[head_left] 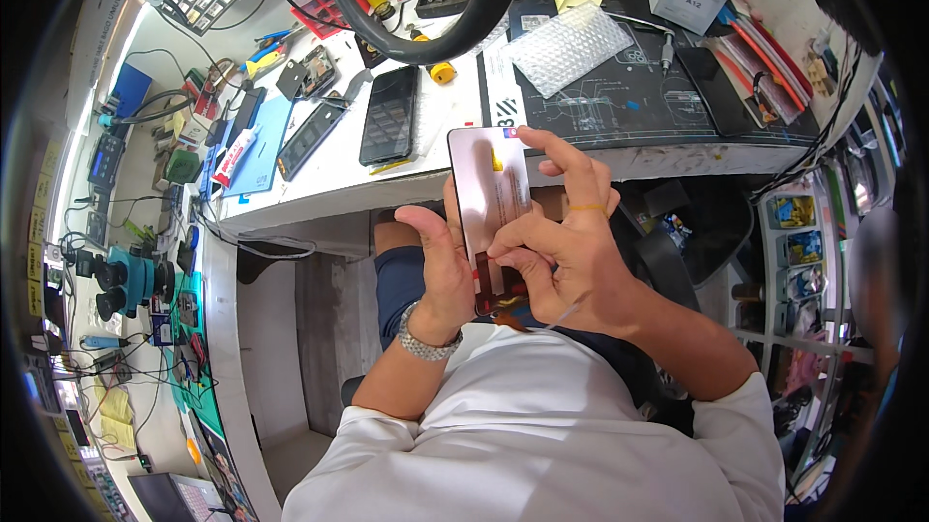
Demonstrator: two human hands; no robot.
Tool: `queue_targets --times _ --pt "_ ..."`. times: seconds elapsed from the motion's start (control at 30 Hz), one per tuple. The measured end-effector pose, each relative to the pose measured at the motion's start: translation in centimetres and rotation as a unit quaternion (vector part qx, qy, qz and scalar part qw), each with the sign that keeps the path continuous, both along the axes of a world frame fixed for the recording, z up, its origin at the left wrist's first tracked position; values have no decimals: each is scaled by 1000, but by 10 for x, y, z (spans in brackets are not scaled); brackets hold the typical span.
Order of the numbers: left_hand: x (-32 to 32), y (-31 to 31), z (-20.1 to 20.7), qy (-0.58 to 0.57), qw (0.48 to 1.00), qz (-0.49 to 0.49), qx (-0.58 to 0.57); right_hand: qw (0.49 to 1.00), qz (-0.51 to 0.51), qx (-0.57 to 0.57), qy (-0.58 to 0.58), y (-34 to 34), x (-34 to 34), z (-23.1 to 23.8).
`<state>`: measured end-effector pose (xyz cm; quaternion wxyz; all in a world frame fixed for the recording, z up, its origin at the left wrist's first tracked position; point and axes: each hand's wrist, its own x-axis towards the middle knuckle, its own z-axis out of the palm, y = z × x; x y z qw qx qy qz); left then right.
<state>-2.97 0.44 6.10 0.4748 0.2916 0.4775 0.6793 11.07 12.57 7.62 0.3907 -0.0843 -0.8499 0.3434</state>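
My left hand (440,270) holds a phone screen (476,178) from its left side and underneath, thumb sticking out to the left. The panel is slim, with a glossy pale face, a small yellow mark and a blue-red sticker at its top right corner. A dark reddish strip (484,275) shows at its lower end. Over that lower part, my right hand (571,241) has its thumb and index finger pinched together. What lies between these fingertips is too small to make out. Its other fingers are raised above the panel's right edge.
Beyond my hands, a dark phone (390,116) and an opened phone (312,140) lie on the white bench. Bubble wrap (571,48) rests on a black mat (639,116), beside another dark phone (714,91). A black ring-shaped lamp (426,48) hangs over the bench. A teal microscope (126,282) stands left.
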Motion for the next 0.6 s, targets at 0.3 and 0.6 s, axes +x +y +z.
queue_targets --times 0.3,0.6 --pt "-14 3 1 -81 995 -20 62 998 31 10 -61 -1 7 4" --pt "-26 1 12 -5 996 11 92 991 52 -126 12 20 15 20"
